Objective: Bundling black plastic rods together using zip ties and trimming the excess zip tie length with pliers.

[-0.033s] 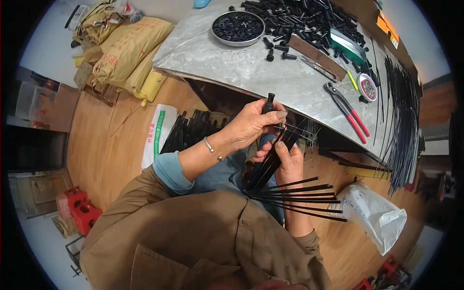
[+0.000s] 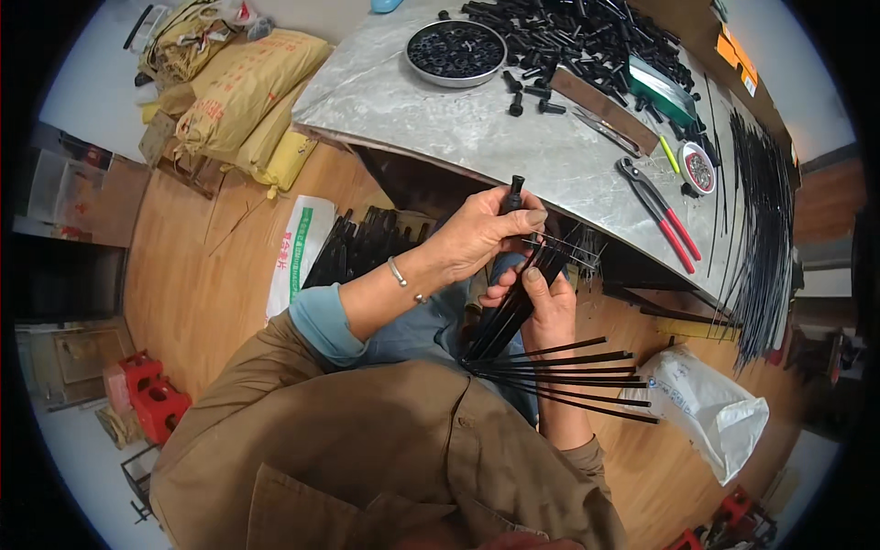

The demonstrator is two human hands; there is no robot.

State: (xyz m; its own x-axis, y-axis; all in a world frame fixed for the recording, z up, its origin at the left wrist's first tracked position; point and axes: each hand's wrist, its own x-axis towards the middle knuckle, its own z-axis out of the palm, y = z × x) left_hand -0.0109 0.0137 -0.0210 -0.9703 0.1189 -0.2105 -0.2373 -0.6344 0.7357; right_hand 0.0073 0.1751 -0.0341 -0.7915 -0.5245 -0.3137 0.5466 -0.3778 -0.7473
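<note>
My left hand (image 2: 481, 231) is closed round a black turned knob (image 2: 517, 186), its flared end sticking up past my fingers. Just below, my right hand (image 2: 553, 307) grips a bundle of slim black ribs (image 2: 502, 325), much like an umbrella frame. From the bundle's low end, several black ribs (image 2: 577, 379) fan out to the right, over my right forearm. Thin wires (image 2: 570, 249) jut rightward between my two hands, near my left thumb. Where they attach is hidden by my fingers.
A grey table (image 2: 385, 101) ahead carries a round tin (image 2: 456, 81) of small black parts, a heap of black fittings (image 2: 541, 41), red-handled pliers (image 2: 662, 215), a small bowl (image 2: 698, 168) and long black wires (image 2: 765, 229). Sacks (image 2: 261, 82) lie left; a white bag (image 2: 706, 403) lies right.
The whole view has shifted very slightly. Both hands keep the same hold on the knob and the ribs.
</note>
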